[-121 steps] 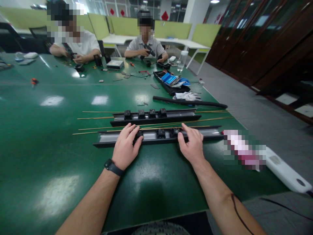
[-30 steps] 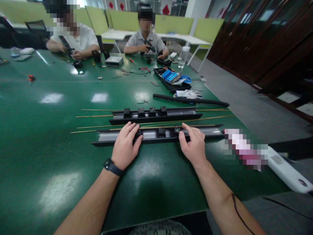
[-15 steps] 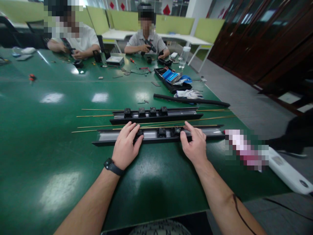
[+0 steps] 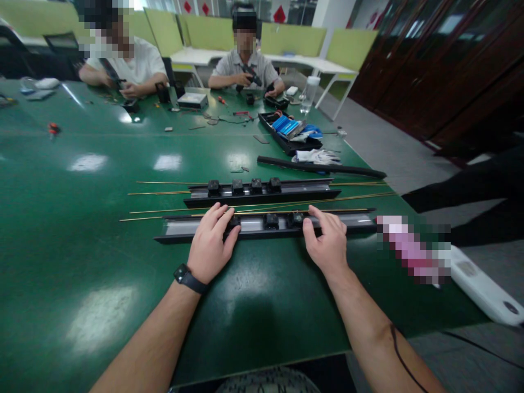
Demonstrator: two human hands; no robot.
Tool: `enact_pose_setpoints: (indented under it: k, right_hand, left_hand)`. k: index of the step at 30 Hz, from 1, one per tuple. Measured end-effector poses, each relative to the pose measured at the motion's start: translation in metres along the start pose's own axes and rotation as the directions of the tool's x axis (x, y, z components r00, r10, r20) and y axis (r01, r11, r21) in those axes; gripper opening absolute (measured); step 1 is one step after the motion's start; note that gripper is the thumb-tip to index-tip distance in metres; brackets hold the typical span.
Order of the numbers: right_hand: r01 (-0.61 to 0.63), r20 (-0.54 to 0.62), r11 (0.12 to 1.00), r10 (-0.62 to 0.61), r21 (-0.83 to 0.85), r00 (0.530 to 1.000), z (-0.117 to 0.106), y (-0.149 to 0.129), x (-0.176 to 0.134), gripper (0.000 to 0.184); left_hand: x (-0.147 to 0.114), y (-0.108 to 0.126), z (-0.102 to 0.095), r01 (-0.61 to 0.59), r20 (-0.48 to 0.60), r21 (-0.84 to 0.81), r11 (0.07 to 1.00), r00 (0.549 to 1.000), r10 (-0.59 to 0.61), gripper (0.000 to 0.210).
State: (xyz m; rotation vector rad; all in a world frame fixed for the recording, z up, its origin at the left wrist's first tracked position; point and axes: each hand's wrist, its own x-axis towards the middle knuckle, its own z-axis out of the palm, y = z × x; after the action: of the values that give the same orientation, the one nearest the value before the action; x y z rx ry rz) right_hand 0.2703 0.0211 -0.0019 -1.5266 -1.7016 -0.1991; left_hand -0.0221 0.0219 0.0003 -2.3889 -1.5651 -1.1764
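A long black channel rail [image 4: 262, 235] with a pale inner strip lies crosswise before me, holding several black square blocks [image 4: 271, 220]. My left hand [image 4: 213, 240] grips this rail toward its left end, fingers over the far edge and thumb at the near side, partly covering a block. Farther right, my right hand [image 4: 326, 239] holds the same rail between thumb and forefinger, close beside the rightmost block [image 4: 297, 219]. Thin brass rods [image 4: 155, 210] run along its far edge. Behind it lies a shorter, similar rail [image 4: 262, 198] with several blocks.
Beyond the rails are a black foam strip [image 4: 352, 170], white gloves [image 4: 315, 157] and a black tray [image 4: 289, 146] with blue items. A white device [image 4: 483, 289] lies at the right edge. Two people sit across the green table [image 4: 102, 202]; someone's dark-clad legs [image 4: 462, 180] show at right.
My hands and the rails stay almost still; my right hand shifts very slightly right. Dark-clad legs at the right have come closer to the table.
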Motion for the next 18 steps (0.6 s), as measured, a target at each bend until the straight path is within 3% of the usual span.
enact_pose_setpoints:
  k: [18]
  right_hand:
    - [0.024, 0.014, 1.0, -0.024, -0.012, 1.0, 0.0015, 0.0012, -0.0014, 0.036]
  left_hand:
    - [-0.0003, 0.0001, -0.0001, -0.006, -0.001, -0.003, 1.0, 1.0, 0.006, 0.044]
